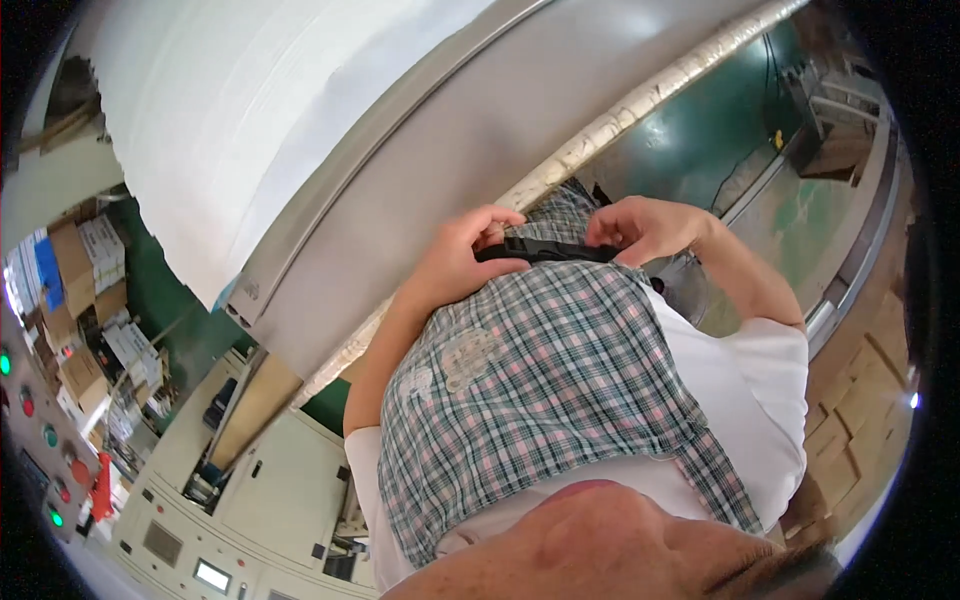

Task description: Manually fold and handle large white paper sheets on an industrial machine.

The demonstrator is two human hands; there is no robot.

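A black belt-like strap [553, 250] runs across the front of my checked apron [560, 350] at the waist. Its middle looks thicker, perhaps a buckle, but the detail is too small to tell. My left hand [455, 255] grips the strap's left end, fingers curled over it and thumb along its near side. At the other end, my right hand [650, 228] pinches the strap between thumb and bent fingers. Both hands are held close to my body, and the apron's lower part hangs beyond them.
Just ahead runs a long padded bar [640, 108] wrapped in shiny film, along a grey metal surface [430, 170]. White sheet material [250, 110] lies beyond. A control panel with lit buttons [50, 435] and pale machine cabinets [280, 480] stand left; cardboard boxes [850, 440] are at right.
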